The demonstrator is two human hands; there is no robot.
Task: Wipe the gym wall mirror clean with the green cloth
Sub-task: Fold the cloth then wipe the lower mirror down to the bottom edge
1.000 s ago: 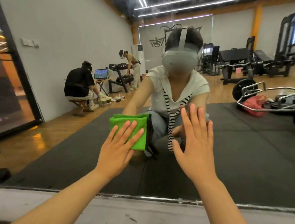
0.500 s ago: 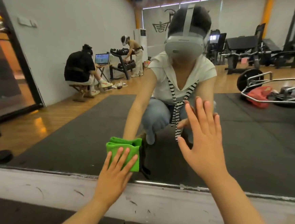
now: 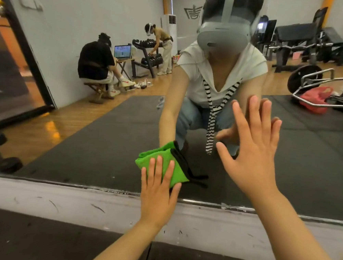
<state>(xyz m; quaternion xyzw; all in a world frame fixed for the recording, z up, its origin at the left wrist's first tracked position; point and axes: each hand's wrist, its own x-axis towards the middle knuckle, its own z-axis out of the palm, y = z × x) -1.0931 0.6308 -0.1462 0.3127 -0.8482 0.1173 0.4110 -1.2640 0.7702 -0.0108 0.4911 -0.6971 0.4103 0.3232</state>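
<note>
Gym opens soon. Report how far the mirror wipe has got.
Done: nothing provably clean. In hand: the left hand presses the green cloth flat on the mirror near its bottom edge; the right hand is open by the glass. Left: a smear above the cloth.

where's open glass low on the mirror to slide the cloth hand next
Widest free stretch: wall mirror glass left of the green folded cloth, above the mirror's bottom edge. More lies right of the right hand. Crowded: the narrow gap between the cloth, under the left hand, and the right thumb.
</note>
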